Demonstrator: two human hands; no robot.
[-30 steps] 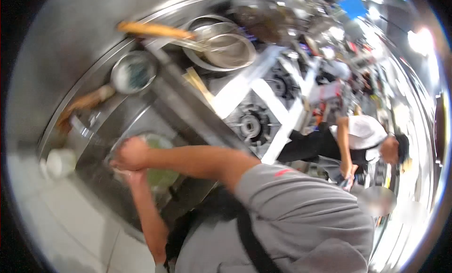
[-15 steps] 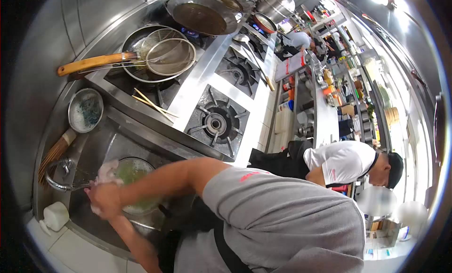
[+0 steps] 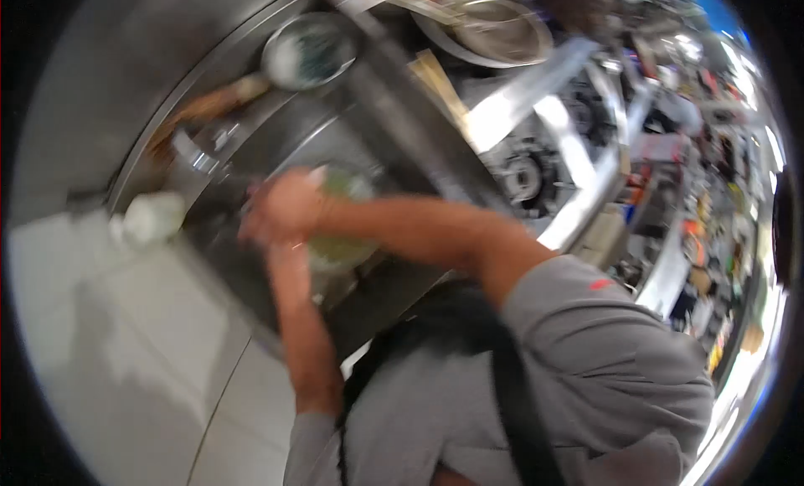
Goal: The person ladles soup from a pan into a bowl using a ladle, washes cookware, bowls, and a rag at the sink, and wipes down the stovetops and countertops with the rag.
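Note:
My right hand (image 3: 293, 203) and my left hand (image 3: 261, 224) are pressed together over the sink (image 3: 243, 184), beside the faucet (image 3: 197, 153). Both are closed around a pale cloth (image 3: 317, 177); only a small whitish edge of it shows past my right hand. Motion blur smears the fingers, and most of the cloth is hidden. Just to the right of my hands, partly behind my right forearm, a round bowl or pan (image 3: 342, 250) in the sink holds greenish liquid.
A metal bowl (image 3: 310, 52) with a dark green scourer-like thing sits at the sink's back edge. Near it lies a bamboo brush (image 3: 209, 105). A white plastic container (image 3: 155, 216) stands at the left corner. Chopsticks (image 3: 442, 88), a strainer (image 3: 500, 29) and gas burners (image 3: 526, 178) are farther right.
My view has swung left and down, so the sink and stove appear farther right. My hands stay together around the cloth near the faucet; less of the cloth shows.

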